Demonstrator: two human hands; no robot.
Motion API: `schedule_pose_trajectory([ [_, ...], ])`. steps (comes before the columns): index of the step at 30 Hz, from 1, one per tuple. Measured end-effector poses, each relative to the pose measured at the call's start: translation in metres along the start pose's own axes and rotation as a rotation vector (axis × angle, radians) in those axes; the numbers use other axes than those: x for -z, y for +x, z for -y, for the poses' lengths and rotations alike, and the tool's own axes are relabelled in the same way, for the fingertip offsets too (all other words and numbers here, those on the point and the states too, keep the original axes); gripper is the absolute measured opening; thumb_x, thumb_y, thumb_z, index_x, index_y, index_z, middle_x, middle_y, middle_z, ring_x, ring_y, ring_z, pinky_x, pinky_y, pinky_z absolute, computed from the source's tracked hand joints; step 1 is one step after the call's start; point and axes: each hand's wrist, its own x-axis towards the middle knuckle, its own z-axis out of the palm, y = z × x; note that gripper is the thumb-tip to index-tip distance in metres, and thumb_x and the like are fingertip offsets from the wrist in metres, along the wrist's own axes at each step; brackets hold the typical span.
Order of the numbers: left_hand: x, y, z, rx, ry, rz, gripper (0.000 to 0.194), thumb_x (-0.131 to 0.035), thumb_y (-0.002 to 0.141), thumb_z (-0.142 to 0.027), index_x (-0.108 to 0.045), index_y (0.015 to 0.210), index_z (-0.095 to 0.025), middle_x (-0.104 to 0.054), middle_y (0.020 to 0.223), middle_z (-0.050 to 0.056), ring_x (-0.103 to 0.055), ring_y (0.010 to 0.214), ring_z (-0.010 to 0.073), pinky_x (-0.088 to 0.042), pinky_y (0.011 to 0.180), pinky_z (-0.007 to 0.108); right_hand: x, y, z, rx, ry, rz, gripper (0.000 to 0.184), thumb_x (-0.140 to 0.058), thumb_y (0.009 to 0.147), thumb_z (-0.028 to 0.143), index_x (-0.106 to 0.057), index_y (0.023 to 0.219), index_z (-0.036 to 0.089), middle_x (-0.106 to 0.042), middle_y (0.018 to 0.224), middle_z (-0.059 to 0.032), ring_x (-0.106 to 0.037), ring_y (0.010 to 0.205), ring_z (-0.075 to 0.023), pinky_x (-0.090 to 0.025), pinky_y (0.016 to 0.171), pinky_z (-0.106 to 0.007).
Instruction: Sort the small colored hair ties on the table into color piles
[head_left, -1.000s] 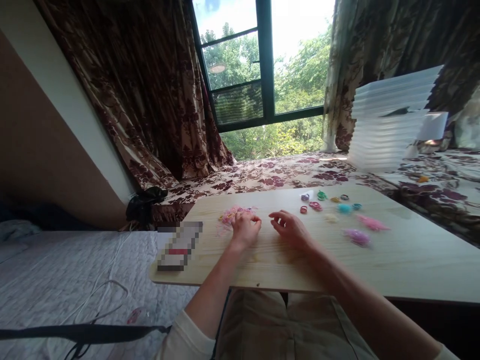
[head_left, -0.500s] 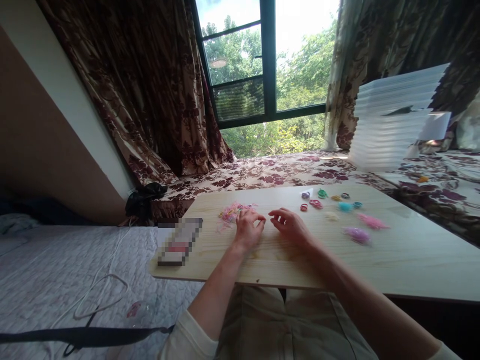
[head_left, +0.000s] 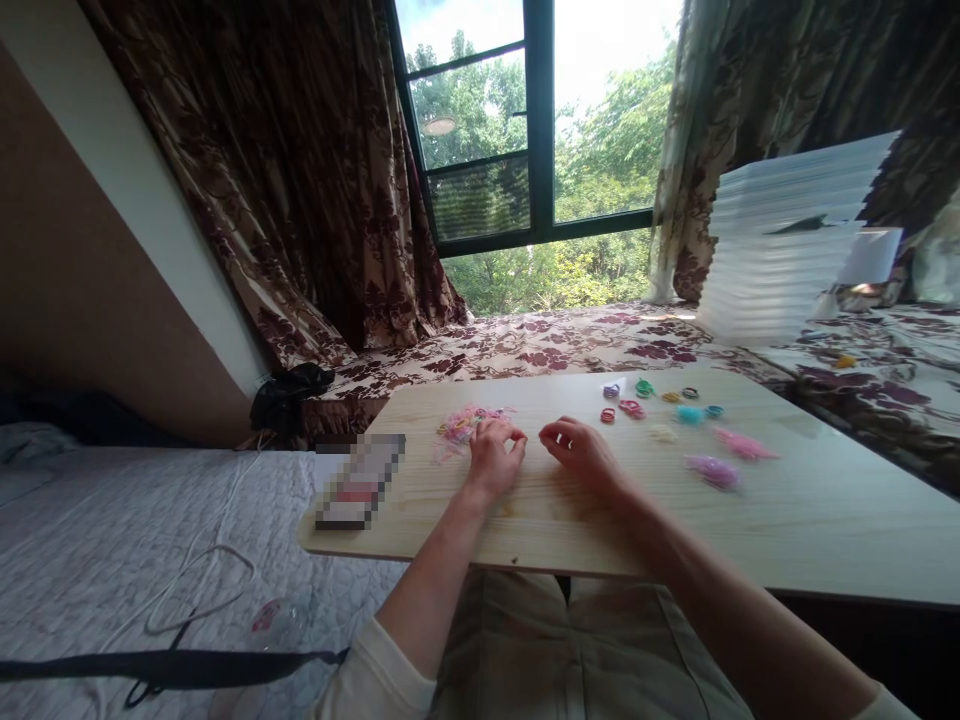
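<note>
My left hand (head_left: 495,458) is closed at the near edge of a tangled pile of pink and mixed-colour bands (head_left: 456,428). Its thumb and index finger come together in a pinch; anything between them is too small to make out. A short gap to the right, my right hand (head_left: 581,450) hovers over the wooden table (head_left: 540,540) with fingers curled and the tips pinched. What that pinch holds, if anything, cannot be seen. Beyond the right hand lie sorted bunches of bands, among them a red bunch (head_left: 607,415), a green bunch (head_left: 644,388) and a purple bunch (head_left: 714,472).
A pixelated flat object (head_left: 361,483) lies at the table's left end. Further right are a pink bunch (head_left: 745,444) and a turquoise bunch (head_left: 690,413). Behind the table, a stack of white sheets (head_left: 784,250) stands on the flowered ledge. A white cable (head_left: 217,550) trails over the bed.
The gap between my two hands has widened slightly, and the fingers of my right hand have curled in more. The bunches of bands stay where they were.
</note>
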Motion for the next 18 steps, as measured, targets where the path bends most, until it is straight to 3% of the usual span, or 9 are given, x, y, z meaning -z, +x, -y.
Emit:
schedule_pose_trajectory([
  [6,0.001,0.0,0.002,0.036,0.081,-0.003,0.013,-0.058,0.08,-0.016,-0.068,0.075,-0.022,-0.068,0.092,0.004,-0.052,0.106,0.0217,-0.037,0.098,0.04,0.001,0.0,0.002,-0.033,-0.027,0.0,0.02,-0.051,0.082,0.025,-0.069,0.076,0.021,-0.066,0.077,-0.002,-0.056,0.059,-0.0106,-0.043,0.062,-0.023],
  [11,0.001,-0.002,0.003,0.013,0.139,0.022,0.014,-0.057,0.079,-0.015,-0.069,0.076,-0.022,-0.068,0.09,0.004,-0.051,0.105,0.023,-0.039,0.095,0.041,0.011,0.001,0.009,-0.084,-0.212,0.019,0.02,-0.051,0.082,0.022,-0.07,0.076,0.023,-0.067,0.082,-0.0016,-0.058,0.062,-0.0108,-0.04,0.059,-0.023],
  [14,-0.001,-0.002,0.006,-0.01,0.145,0.015,0.014,-0.057,0.079,-0.016,-0.069,0.075,-0.022,-0.068,0.089,0.005,-0.052,0.101,0.0224,-0.04,0.094,0.039,0.033,0.003,0.001,-0.115,-0.307,0.036,0.019,-0.053,0.081,0.022,-0.072,0.075,0.023,-0.069,0.085,-0.0024,-0.06,0.066,-0.0121,-0.039,0.059,-0.023],
  [18,-0.003,-0.002,0.008,-0.02,0.137,-0.013,0.015,-0.056,0.078,-0.015,-0.069,0.073,-0.022,-0.069,0.087,0.005,-0.054,0.099,0.0222,-0.041,0.093,0.038,0.083,-0.002,-0.028,-0.217,-0.441,-0.053,0.02,-0.055,0.08,0.027,-0.074,0.078,0.024,-0.07,0.087,-0.0038,-0.063,0.074,-0.0157,-0.041,0.061,-0.024],
])
